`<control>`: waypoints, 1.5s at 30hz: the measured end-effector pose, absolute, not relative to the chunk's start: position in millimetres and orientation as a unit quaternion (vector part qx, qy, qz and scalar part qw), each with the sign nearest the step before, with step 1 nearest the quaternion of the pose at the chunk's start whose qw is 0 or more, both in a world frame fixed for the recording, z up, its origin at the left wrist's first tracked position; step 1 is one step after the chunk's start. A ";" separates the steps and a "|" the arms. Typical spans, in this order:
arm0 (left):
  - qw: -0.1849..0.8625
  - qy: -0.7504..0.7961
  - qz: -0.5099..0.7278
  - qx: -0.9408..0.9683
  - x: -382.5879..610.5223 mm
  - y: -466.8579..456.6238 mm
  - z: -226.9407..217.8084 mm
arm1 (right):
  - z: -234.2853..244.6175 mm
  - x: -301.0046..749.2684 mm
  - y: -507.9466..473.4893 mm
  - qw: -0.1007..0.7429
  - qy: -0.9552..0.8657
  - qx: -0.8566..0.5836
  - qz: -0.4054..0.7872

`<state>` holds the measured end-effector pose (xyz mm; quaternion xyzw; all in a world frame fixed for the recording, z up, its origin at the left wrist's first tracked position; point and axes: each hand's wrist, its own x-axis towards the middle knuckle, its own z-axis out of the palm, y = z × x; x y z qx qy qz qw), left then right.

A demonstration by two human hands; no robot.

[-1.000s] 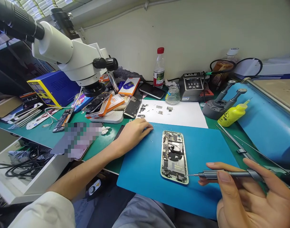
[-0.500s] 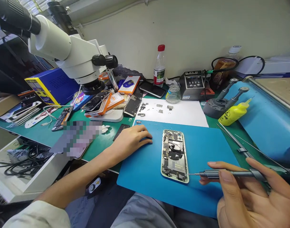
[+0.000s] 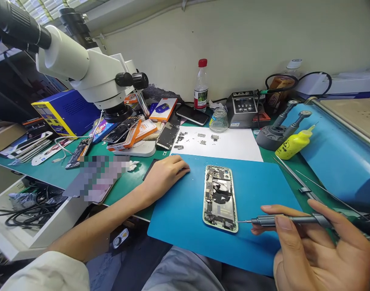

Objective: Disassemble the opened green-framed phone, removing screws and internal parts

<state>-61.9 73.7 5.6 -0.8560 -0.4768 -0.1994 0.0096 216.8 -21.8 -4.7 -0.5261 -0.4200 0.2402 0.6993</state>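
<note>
An opened phone (image 3: 219, 197) with its boards exposed lies lengthwise on a blue mat (image 3: 185, 210). My right hand (image 3: 312, 250) grips a grey precision screwdriver (image 3: 282, 220), whose tip points at the phone's near right corner. My left hand (image 3: 165, 173) rests palm down on the mat's left edge, left of the phone, fingers loosely curled with nothing seen in them. Behind the mat, a white sheet (image 3: 230, 143) carries several small metal parts and screws.
A white microscope (image 3: 90, 76) stands over the left of the green bench, amid phone parts and boxes. Behind are a red-capped bottle (image 3: 200, 87), a glass jar (image 3: 219, 120), a soldering station (image 3: 244, 109) and a yellow squeeze bottle (image 3: 294, 144). Tweezers (image 3: 297, 180) lie to the right.
The view has shifted slightly. My left hand has drawn back a little toward the mat's left edge. The right hand and screwdriver stay at the phone's corner.
</note>
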 end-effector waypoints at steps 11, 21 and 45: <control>0.000 -0.491 -0.225 -0.841 -70.8 74.8 11.6 | -0.4 217.1 -24.5 0.689 -0.400 -0.546 0.258; 0.026 -0.452 -0.126 -0.883 -45.2 86.5 9.1 | -1.0 216.3 -23.9 0.690 -0.395 -0.552 0.253; 0.004 -0.430 -0.059 -0.901 -22.7 113.6 22.0 | -7.7 219.6 -21.9 0.699 -0.397 -0.537 0.255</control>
